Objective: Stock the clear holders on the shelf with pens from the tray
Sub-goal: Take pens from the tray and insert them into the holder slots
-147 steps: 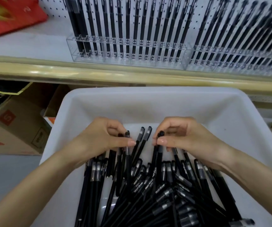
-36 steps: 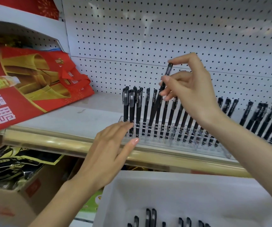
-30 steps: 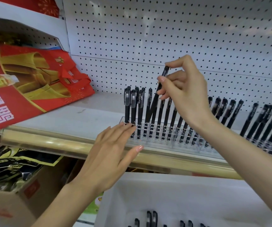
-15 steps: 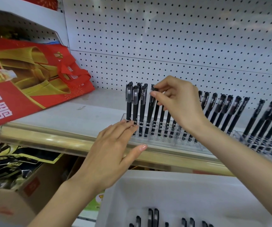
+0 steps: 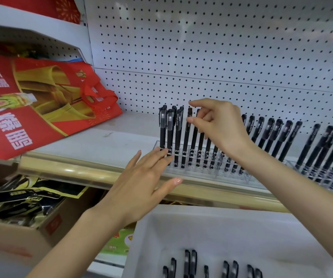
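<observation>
A clear holder (image 5: 201, 171) stands on the shelf with several black pens upright in it. My left hand (image 5: 141, 187) lies flat with straight fingers, its fingertips touching the holder's front left corner. My right hand (image 5: 219, 127) hovers at the pen tops. Its index finger and thumb are spread apart around the cap of one upright pen (image 5: 186, 141) that stands in a slot. The white tray (image 5: 211, 227) sits below the shelf, and several pens (image 5: 189, 263) show at its bottom edge.
A second clear holder (image 5: 321, 177) full of pens continues to the right. A red bag (image 5: 31, 101) lies on the shelf at left. The gold shelf edge (image 5: 71, 171) runs across, with a cardboard box (image 5: 21, 237) below. White pegboard (image 5: 201, 47) backs the shelf.
My right hand lowered the pen from above the row into a holder slot, and its pinch has loosened. My left hand stayed against the holder's front.
</observation>
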The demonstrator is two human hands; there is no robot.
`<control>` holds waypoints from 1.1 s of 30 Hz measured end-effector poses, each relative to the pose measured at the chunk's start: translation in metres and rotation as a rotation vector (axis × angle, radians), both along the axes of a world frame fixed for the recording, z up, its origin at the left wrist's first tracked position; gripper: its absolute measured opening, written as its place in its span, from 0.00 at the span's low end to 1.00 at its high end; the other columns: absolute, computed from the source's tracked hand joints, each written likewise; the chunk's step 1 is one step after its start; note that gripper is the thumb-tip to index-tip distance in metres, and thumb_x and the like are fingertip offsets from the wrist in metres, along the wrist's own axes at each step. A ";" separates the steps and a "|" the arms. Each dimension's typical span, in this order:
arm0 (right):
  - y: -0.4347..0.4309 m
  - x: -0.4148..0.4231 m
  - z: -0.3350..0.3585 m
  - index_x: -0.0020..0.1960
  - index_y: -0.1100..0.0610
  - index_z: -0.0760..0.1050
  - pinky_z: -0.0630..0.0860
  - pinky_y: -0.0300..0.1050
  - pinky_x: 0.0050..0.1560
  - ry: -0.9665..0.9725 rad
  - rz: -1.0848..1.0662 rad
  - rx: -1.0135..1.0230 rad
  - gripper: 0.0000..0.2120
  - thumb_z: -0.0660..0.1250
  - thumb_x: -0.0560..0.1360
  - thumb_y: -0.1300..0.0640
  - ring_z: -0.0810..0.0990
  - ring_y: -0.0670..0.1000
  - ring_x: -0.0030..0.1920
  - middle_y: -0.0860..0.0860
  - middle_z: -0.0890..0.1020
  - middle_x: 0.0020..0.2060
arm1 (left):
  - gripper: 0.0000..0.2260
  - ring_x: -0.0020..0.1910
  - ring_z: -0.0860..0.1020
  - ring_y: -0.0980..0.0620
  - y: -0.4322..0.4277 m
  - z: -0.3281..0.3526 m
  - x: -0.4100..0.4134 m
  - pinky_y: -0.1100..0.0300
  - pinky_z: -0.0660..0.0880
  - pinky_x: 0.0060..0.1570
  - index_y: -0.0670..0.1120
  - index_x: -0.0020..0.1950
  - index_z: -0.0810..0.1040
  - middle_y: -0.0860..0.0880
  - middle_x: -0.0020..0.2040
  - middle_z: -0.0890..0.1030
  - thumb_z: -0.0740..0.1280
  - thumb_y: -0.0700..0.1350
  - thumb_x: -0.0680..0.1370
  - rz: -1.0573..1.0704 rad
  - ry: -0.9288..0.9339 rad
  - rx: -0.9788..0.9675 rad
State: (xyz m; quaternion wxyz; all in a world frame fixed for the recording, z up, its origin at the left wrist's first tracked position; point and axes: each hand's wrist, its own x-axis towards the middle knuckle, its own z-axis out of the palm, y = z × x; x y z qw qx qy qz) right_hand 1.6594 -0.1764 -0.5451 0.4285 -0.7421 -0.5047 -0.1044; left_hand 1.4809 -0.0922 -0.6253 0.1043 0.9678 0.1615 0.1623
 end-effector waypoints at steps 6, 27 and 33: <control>-0.020 -0.002 0.008 0.63 0.53 0.77 0.80 0.45 0.47 -0.007 0.032 -0.046 0.17 0.71 0.74 0.55 0.80 0.47 0.36 0.49 0.81 0.39 | 0.34 0.76 0.42 0.64 -0.010 0.011 -0.008 0.59 0.37 0.75 0.56 0.78 0.53 0.58 0.78 0.49 0.42 0.67 0.74 -0.026 0.079 0.006; -0.237 -0.019 -0.130 0.60 0.46 0.78 0.70 0.29 0.53 0.098 0.046 -0.466 0.14 0.67 0.75 0.51 0.73 0.38 0.53 0.39 0.71 0.55 | 0.30 0.76 0.49 0.55 -0.159 -0.056 0.012 0.59 0.49 0.73 0.54 0.78 0.52 0.52 0.79 0.51 0.52 0.63 0.79 -0.317 0.404 -0.079; -0.255 -0.033 -0.156 0.70 0.43 0.66 0.69 0.40 0.60 0.255 0.210 -0.985 0.26 0.66 0.74 0.42 0.69 0.44 0.57 0.45 0.68 0.58 | 0.34 0.76 0.48 0.56 -0.179 -0.084 0.008 0.59 0.49 0.73 0.56 0.78 0.45 0.55 0.79 0.47 0.52 0.66 0.77 -0.384 0.579 -0.153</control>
